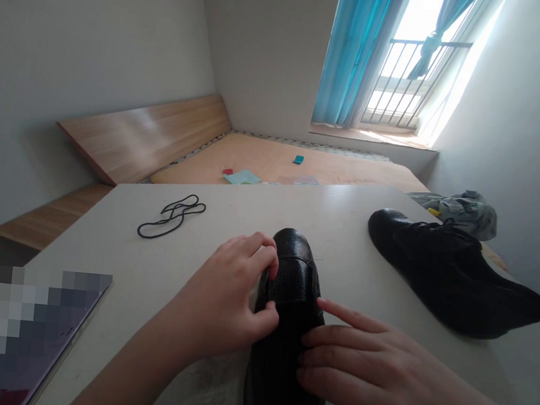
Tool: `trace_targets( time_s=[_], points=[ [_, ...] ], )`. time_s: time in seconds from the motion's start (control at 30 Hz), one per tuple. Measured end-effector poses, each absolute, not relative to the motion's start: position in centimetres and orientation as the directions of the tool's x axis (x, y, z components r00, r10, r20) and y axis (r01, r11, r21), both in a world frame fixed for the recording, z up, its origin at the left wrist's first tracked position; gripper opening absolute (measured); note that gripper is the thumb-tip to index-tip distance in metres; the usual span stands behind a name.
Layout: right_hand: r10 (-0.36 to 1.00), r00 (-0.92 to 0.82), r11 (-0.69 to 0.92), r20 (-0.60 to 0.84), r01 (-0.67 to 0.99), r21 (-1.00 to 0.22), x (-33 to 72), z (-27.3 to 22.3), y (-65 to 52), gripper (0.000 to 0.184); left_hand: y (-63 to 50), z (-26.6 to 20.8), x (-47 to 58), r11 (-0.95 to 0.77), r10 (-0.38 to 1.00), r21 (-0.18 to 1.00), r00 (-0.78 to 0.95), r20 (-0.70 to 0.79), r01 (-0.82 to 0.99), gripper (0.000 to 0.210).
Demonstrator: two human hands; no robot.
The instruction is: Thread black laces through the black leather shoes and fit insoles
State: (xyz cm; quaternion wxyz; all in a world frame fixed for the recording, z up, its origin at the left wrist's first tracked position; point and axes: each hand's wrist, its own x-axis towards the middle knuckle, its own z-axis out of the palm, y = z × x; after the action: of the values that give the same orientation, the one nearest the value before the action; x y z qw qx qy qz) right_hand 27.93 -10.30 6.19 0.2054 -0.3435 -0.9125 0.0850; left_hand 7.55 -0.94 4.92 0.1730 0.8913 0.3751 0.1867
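A black leather shoe (292, 277) stands on the white table in front of me, toe pointing away. No lace shows across its front. My left hand (228, 293) grips the left edge of its upper, with curled fingers near the tongue and the thumb lower down over the opening. Against the shoe's right side rests my right hand (369, 362), its fingers stretched out and slightly apart; its thumb is hidden. A loose dark shoelace (172, 221) lies looped at the left. On the right is a second black shoe (439, 268), with a lace in it.
A flat purple item (65, 329), partly pixelated, lies at the table's (116, 277) left front. Beyond the table is a bed (265, 148) with small papers and a wooden headboard (153, 132). Grey crumpled cloth (472, 214) sits behind the second shoe. Something red shows at the bottom edge.
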Motion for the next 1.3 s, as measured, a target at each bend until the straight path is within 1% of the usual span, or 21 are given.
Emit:
trace_targets(
  time_s=[0.07, 0.1, 0.17, 0.23, 0.33, 0.4, 0.53, 0.67, 0.77, 0.8, 0.83, 0.9, 0.93, 1.0, 1.03, 1.07, 1.1, 1.13, 1.17, 1.23, 1.3],
  points=[
    [0.688, -0.660, 0.726, 0.303, 0.616, -0.307, 27.4, 6.4, -9.8, 0.024, -1.3, 4.9, 7.6, -0.617, 0.755, 0.494, 0.638, 0.152, 0.612, 0.027],
    [0.695, -0.654, 0.719, 0.298, 0.626, -0.302, 27.1, 6.4, -9.4, 0.024, -1.5, 4.8, 7.6, -0.598, 0.765, 0.518, 0.629, 0.139, 0.612, 0.029],
    [0.697, -0.656, 0.717, 0.290, 0.641, -0.274, 26.4, 6.3, -8.6, 0.023, -1.5, 4.5, 7.8, -0.565, 0.782, 0.571, 0.606, 0.142, 0.596, 0.025],
    [0.685, -0.657, 0.726, 0.315, 0.655, -0.212, 25.9, 6.2, -7.9, 0.023, -1.4, 4.1, 8.2, -0.537, 0.813, 0.612, 0.550, 0.191, 0.581, 0.017],
    [0.685, -0.633, 0.707, 0.359, 0.698, -0.118, 25.7, 6.7, -7.0, 0.023, -1.2, 3.6, 8.8, -0.529, 0.843, 0.606, 0.448, 0.296, 0.595, 0.004],
    [0.694, -0.626, 0.695, 0.356, 0.712, -0.102, 25.7, 7.2, -6.4, 0.023, -1.1, 3.4, 9.1, -0.534, 0.844, 0.596, 0.415, 0.339, 0.600, 0.008],
    [0.718, -0.630, 0.687, 0.295, 0.710, -0.154, 25.9, 8.2, -4.9, 0.017, -1.1, 3.1, 9.2, -0.513, 0.855, 0.668, 0.386, 0.345, 0.539, 0.019],
    [0.795, -0.560, 0.604, 0.232, 0.765, -0.224, 26.5, 8.1, -2.4, 0.011, -0.9, 2.7, 8.9, -0.473, 0.872, 0.736, 0.374, 0.315, 0.484, 0.021],
    [0.851, -0.496, 0.526, 0.175, 0.802, -0.284, 27.4, 7.8, -0.5, 0.010, -0.8, 2.3, 8.7, -0.410, 0.903, 0.803, 0.317, 0.291, 0.433, 0.040],
    [0.871, -0.469, 0.491, 0.146, 0.819, -0.299, 27.7, 7.8, -0.2, 0.010, -0.8, 2.3, 8.7, -0.405, 0.905, 0.814, 0.312, 0.290, 0.417, 0.040],
    [0.887, -0.446, 0.460, 0.119, 0.834, -0.304, 28.0, 7.9, 0.0, 0.011, -0.8, 2.3, 8.7, -0.414, 0.898, 0.813, 0.326, 0.294, 0.410, 0.034],
    [0.896, -0.427, 0.444, 0.121, 0.856, -0.264, 28.3, 8.1, -0.4, 0.013, -0.7, 2.4, 8.6, -0.464, 0.867, 0.781, 0.396, 0.303, 0.419, 0.016],
    [0.886, -0.435, 0.461, 0.160, 0.860, -0.217, 28.2, 8.3, -1.0, 0.013, -0.7, 2.4, 8.6, -0.488, 0.850, 0.761, 0.429, 0.304, 0.427, 0.014],
    [0.828, -0.488, 0.529, 0.276, 0.843, -0.097, 27.5, 8.6, -2.6, 0.013, -0.6, 2.5, 8.7, -0.506, 0.837, 0.745, 0.457, 0.302, 0.434, 0.022],
    [0.787, -0.532, 0.574, 0.314, 0.817, -0.053, 27.0, 8.7, -3.6, 0.014, -0.6, 2.5, 8.7, -0.508, 0.836, 0.747, 0.454, 0.308, 0.428, 0.022],
    [0.739, -0.589, 0.634, 0.327, 0.773, -0.040, 26.4, 8.7, -4.5, 0.013, -0.6, 2.4, 8.7, -0.509, 0.836, 0.751, 0.448, 0.317, 0.419, 0.022],
    [0.687, -0.665, 0.706, 0.292, 0.706, -0.053, 25.9, 8.7, -5.3, 0.010, -0.6, 2.3, 8.7, -0.510, 0.836, 0.756, 0.443, 0.323, 0.411, 0.021],
    [0.642, -0.740, 0.764, 0.202, 0.639, -0.089, 25.3, 8.7, -5.8, 0.007, -0.6, 2.2, 8.7, -0.506, 0.838, 0.762, 0.440, 0.323, 0.405, 0.021],
    [0.604, -0.793, 0.795, 0.083, 0.591, -0.139, 24.9, 8.7, -6.2, 0.008, -0.5, 2.2, 8.7, -0.497, 0.842, 0.770, 0.437, 0.316, 0.400, 0.022],
    [0.540, -0.829, 0.796, -0.144, 0.559, -0.232, 24.1, 8.8, -6.2, 0.011, -0.5, 2.1, 8.7, -0.471, 0.850, 0.791, 0.440, 0.288, 0.391, 0.026],
    [0.506, -0.813, 0.785, -0.289, 0.573, -0.237, 23.4, 9.2, -5.6, 0.012, -0.3, 2.0, 8.6, -0.450, 0.853, 0.809, 0.451, 0.263, 0.378, 0.030]
  ],
)
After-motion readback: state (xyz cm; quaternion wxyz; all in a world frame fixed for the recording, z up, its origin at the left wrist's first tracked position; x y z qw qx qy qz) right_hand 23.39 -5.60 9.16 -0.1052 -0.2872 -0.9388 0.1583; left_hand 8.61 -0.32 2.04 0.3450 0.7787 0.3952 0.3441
